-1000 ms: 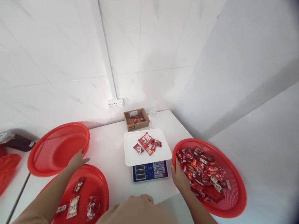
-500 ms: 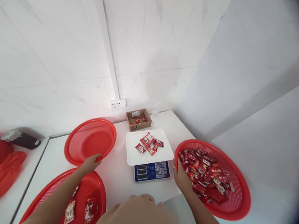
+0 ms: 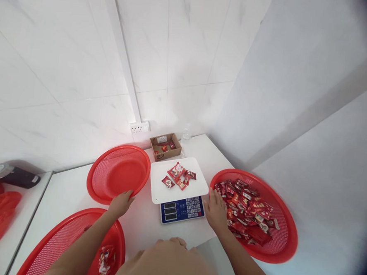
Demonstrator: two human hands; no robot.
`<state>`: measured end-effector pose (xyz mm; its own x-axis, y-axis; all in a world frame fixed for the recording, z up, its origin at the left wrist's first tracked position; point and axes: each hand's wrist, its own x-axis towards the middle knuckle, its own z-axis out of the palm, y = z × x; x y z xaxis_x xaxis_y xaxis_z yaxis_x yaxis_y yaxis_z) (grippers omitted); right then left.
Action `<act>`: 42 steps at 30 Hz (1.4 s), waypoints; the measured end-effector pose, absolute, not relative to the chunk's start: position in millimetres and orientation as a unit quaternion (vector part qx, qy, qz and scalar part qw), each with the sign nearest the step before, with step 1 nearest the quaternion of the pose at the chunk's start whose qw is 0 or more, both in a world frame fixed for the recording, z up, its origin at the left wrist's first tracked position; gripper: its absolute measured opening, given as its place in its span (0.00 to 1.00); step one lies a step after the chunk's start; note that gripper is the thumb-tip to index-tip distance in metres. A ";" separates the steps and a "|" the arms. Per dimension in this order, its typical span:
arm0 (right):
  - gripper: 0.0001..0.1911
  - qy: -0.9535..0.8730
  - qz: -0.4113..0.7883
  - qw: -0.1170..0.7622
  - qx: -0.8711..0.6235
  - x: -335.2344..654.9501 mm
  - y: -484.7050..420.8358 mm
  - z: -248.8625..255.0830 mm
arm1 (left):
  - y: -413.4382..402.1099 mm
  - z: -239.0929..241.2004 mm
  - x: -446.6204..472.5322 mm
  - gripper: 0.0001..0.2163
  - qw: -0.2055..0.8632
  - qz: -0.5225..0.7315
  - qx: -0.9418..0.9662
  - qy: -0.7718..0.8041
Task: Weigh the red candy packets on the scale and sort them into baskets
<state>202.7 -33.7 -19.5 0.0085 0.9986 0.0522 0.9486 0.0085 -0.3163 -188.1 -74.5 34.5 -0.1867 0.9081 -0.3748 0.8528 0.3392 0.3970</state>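
Observation:
My left hand (image 3: 122, 203) has its fingers closed on the near rim of a red plastic basket (image 3: 119, 173) with nothing inside. At the right, my right hand (image 3: 216, 210) rests with fingers stretched out against the left edge of another red basket (image 3: 289, 243), which is heaped with red-wrapped candies (image 3: 250, 208). Between my hands stands a digital scale (image 3: 183, 210) with a blue keypad. Several red candy packets (image 3: 180, 174) lie on its white tray (image 3: 199, 190).
A third red basket (image 3: 119, 237) with a few packets sits near left, partly under my left forearm. Behind the scale are a small cardboard box (image 3: 165, 155) and a clear plastic bottle (image 3: 186, 132). A dark tumbler (image 3: 16, 176) and red plastic bags (image 3: 1, 217) lie far left.
The empty red basket has shifted right toward the scale with my left hand on it. My right hand's fingers have come out of the candy basket and straightened at its rim.

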 end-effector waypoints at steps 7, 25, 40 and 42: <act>0.25 -0.845 0.129 0.094 -0.510 115.7 -6.5 12.0 | -81.1 28.3 -146.6 0.18 0.257 0.201 0.559 0.763; 0.15 -0.825 0.323 0.302 -0.353 65.1 -6.7 23.1 | -63.2 41.7 -78.9 0.15 0.696 0.440 0.114 0.556; 0.34 -0.755 0.206 0.127 -0.609 118.7 37.3 12.4 | -42.5 61.0 -121.1 0.15 0.574 0.563 0.015 0.594; 0.38 -0.730 0.219 0.075 -0.642 124.4 48.4 9.4 | -44.6 64.9 -123.9 0.18 0.583 0.557 0.007 0.592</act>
